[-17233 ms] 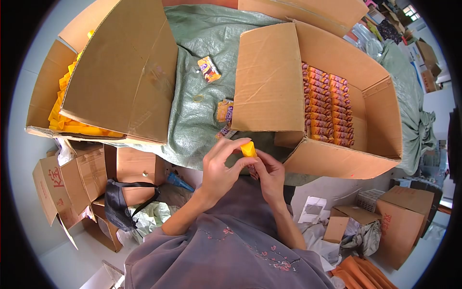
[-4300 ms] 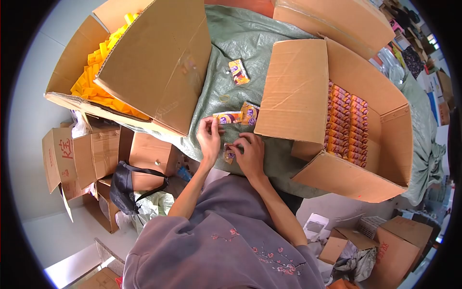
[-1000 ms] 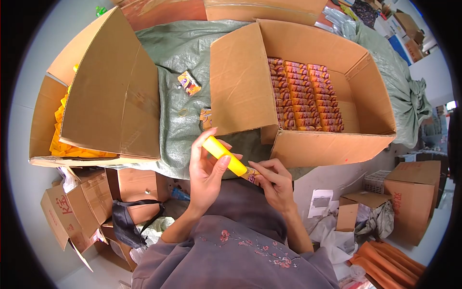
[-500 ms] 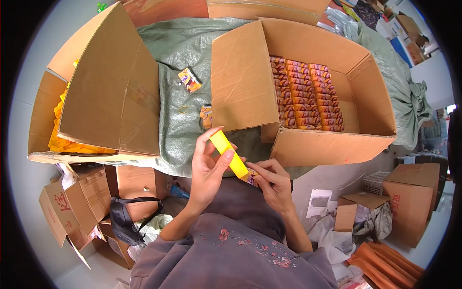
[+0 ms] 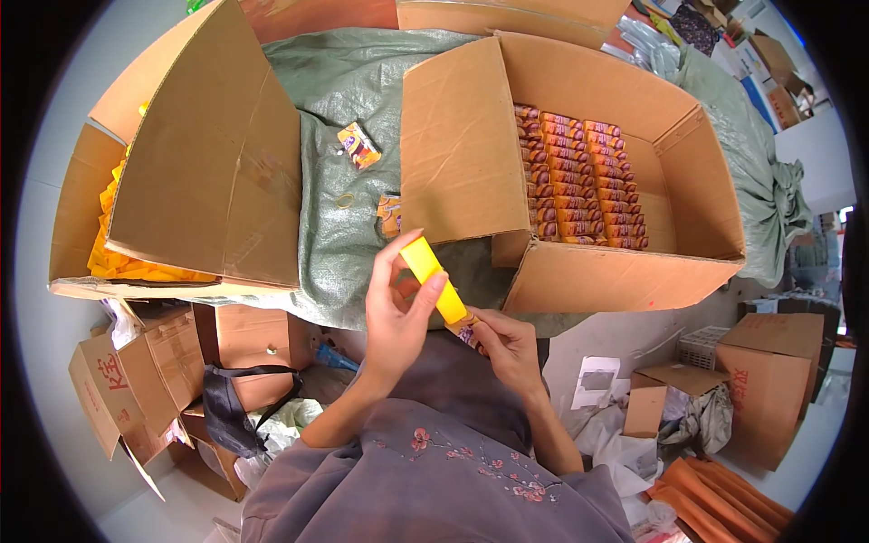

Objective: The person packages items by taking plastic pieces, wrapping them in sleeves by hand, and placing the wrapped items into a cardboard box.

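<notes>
My left hand [image 5: 396, 312] holds a flat yellow piece [image 5: 433, 279] between thumb and fingers, tilted down to the right. At its lower end is an orange and purple printed wrapper [image 5: 468, 333], pinched by my right hand [image 5: 509, 348]. The two pieces meet; whether one sits inside the other I cannot tell. Beyond my hands, a carton [image 5: 625, 279] on the right holds rows of orange and purple packs [image 5: 575, 181]. In the carton [image 5: 208, 154] on the left lie many yellow pieces [image 5: 136, 269], partly hidden by its raised flap.
Green woven sheeting [image 5: 326, 244] lies between the cartons, bearing one printed packet [image 5: 359, 146], another [image 5: 390, 215] beside the flap, and a rubber band [image 5: 344, 200]. Below left are a black bag [image 5: 231, 412] and opened boxes [image 5: 172, 353]; below right, a brown box [image 5: 769, 380] and orange cloth [image 5: 724, 502].
Over the last second the yellow piece and wrapper have tilted slightly steeper, and more of the wrapper shows. Earlier, both hands were down at packets on the sheeting. The right carton now shows another row of packs.
</notes>
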Available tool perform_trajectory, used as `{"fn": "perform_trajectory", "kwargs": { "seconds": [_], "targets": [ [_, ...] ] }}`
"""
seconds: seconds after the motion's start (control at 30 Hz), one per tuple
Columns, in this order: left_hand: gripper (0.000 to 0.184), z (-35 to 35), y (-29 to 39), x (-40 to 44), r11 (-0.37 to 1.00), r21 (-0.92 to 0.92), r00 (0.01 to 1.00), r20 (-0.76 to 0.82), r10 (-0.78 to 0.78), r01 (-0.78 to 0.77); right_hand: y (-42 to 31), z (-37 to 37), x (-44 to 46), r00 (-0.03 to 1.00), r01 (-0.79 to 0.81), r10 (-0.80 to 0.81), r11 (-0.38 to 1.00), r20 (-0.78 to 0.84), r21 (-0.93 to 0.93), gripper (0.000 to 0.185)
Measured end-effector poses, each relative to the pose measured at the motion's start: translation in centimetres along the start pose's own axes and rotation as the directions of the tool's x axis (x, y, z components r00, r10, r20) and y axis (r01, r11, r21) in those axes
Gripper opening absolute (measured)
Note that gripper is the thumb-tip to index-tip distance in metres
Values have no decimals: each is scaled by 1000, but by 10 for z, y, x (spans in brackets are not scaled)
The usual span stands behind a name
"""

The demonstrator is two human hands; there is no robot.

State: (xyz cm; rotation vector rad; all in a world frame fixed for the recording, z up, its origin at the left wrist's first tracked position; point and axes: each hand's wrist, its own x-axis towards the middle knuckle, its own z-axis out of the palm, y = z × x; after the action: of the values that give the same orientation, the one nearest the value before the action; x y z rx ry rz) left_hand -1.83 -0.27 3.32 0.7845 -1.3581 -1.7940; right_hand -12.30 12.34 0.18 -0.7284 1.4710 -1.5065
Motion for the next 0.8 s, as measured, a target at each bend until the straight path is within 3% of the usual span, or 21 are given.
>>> {"fn": "perform_trajectory", "kwargs": {
  "seconds": [0.1,0.2,0.3,0.4,0.5,0.57,0.63,0.73,0.8],
  "targets": [
    [48,-5,-2,8,989,-27,989,28,-143,144,4,-6,-1,995,-81,78,995,62,49,26],
    [47,-4,-3,10,989,-17,989,20,-149,150,6,-7,0,994,-88,85,995,66,43,26],
    [48,-5,-15,8,993,115,1000,27,-2,-1,8,-5,2,990,-137,135,989,38,58,25],
    [49,2,-11,2,992,122,999,0,32,-32,11,-4,3,979,-201,202,972,4,119,25],
    [45,1,-17,-2,966,234,993,78,90,-106,12,-1,4,963,-258,268,942,-17,213,27],
    [42,-1,-15,-2,973,220,988,149,43,-76,12,2,6,953,-277,297,933,-57,228,29],
    [39,-2,-9,-2,973,231,978,206,-21,-28,16,-2,7,949,-301,316,907,-2,295,32],
    [40,-8,-12,0,882,398,930,352,108,-253,25,-5,7,952,-297,295,809,88,507,37],
    [39,-4,-9,-5,928,325,938,340,65,-182,32,-8,8,954,-300,245,739,174,603,39]
  ]
}}
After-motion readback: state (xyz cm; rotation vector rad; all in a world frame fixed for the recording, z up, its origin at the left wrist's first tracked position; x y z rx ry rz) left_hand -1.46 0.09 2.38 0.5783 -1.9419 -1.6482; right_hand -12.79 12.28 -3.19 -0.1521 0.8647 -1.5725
